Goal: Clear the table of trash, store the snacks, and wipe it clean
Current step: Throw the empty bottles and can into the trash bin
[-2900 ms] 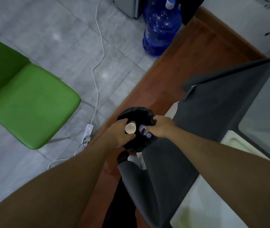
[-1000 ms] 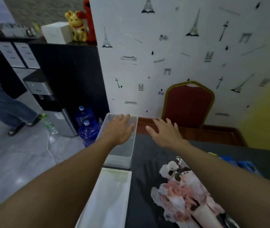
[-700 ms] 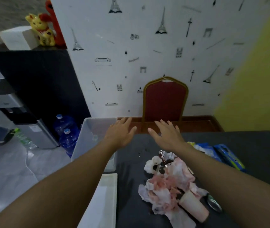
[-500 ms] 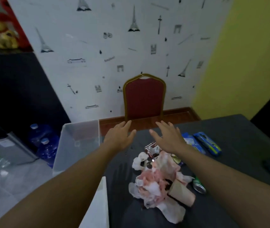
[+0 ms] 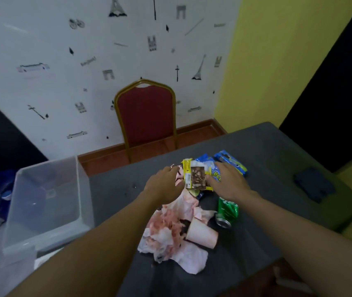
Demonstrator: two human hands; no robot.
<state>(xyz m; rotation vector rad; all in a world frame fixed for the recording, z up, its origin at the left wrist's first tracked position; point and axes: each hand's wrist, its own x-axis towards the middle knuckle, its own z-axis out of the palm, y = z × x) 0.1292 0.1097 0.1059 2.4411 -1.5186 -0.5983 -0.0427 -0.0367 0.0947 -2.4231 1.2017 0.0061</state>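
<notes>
Both hands reach the yellow-and-brown foil snack packet [image 5: 197, 178] at the dark surface's [image 5: 278, 159] far side: right hand [image 5: 227, 183] pinching its right edge, left hand [image 5: 164, 185] loosely open, empty. Light and crinkly, it likely lifts best by the edges.

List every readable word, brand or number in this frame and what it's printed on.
"Bonjour": wall decal, faint, a probable reading.
Yellow snack packet: print too blurred to read.
Blue snack packs: lettering blurred and partly covered by the right hand.
Green can: white logo illegible.
</notes>
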